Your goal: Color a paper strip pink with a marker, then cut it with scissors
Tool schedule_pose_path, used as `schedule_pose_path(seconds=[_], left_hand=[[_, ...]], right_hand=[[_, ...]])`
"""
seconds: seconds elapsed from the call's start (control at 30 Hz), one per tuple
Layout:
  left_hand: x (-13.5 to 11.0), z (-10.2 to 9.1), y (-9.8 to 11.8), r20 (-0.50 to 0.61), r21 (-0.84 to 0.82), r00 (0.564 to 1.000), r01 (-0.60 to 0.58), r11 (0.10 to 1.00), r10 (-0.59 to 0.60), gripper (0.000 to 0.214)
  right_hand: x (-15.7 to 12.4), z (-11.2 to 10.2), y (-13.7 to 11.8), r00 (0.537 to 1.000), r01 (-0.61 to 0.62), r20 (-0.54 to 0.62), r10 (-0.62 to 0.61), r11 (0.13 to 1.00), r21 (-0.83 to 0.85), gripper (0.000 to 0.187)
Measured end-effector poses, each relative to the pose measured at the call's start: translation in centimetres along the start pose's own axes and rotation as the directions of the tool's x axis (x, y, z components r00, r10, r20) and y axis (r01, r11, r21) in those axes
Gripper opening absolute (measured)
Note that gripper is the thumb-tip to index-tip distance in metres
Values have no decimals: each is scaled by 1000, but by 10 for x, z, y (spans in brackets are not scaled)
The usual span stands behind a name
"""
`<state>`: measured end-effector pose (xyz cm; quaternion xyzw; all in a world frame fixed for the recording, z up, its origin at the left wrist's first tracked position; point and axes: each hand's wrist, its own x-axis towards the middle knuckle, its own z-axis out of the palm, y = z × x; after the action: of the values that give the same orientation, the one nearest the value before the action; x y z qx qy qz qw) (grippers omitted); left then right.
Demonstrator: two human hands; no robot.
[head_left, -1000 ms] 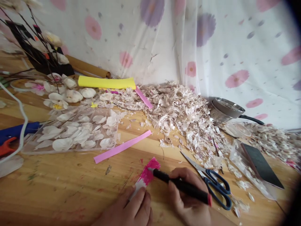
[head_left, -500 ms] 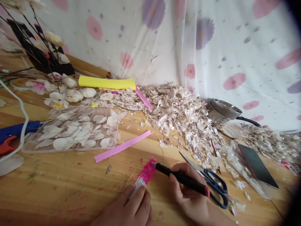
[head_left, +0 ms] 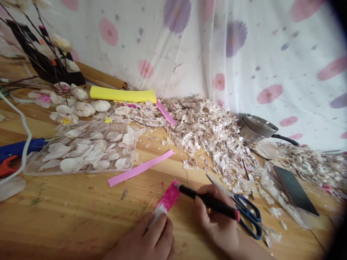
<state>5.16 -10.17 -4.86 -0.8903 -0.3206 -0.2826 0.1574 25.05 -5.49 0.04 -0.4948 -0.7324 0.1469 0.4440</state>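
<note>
Black marker (head_left: 221,207) in right hand (head_left: 218,226); strip (head_left: 169,196) in left hand (head_left: 151,236)

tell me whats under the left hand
The left hand holds down part of a small strip, white next to the hand and bright pink beyond. The wooden table shows around it. The strip's near end and anything beneath the palm are covered.

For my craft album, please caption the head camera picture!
The right hand holds a black marker at the bright pink end of a white strip that the left hand holds.
</note>
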Motion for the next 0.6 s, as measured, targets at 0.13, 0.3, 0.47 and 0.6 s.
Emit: schedule_pose_path(seconds=[0.13,0.3,0.47,0.6], left_hand=[[0,-3,-2,54,17,998,-23,1000,22,20],[-1,-4,-2,95,10,994,-48,999,47,19],[0,-4,-2,50,-8,998,-29,1000,29,21],[-2,-3,-1,59,-13,998,-22,1000,23,21]], right_hand=[[1,0,-1,1000,-2,-9,2,1000,26,6],[4,1,-2,999,-32,-36,33,999,36,6],[3,1,0,1000,-4,-17,4,1000,12,7],[2,-1,0,999,8,-38,-7,1000,9,7]])
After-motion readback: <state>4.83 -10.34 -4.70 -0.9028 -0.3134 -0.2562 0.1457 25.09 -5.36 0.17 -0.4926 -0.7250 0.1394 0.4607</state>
